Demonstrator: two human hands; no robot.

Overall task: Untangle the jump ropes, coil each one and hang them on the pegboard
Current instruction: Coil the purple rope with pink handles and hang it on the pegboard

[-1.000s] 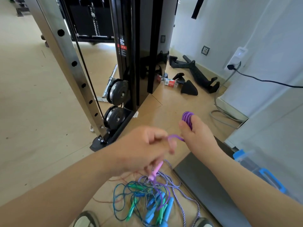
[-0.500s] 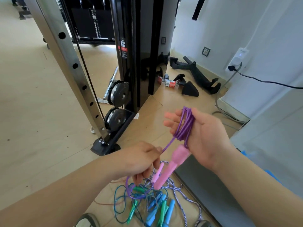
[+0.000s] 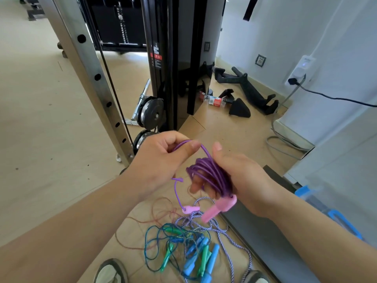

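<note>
The thin purple jump rope [image 3: 210, 174] looked light and springy; the right hand [image 3: 244, 180] clasped its coil, and the left hand [image 3: 159, 158] pinched the loose strand.

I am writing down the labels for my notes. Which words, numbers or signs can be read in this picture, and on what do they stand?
No text here can be read.
Red and white sticker on the black machine column: print too small to read.
Small red and white boxes on the floor: print blurred.
Purple jump rope: no print seen.
</note>
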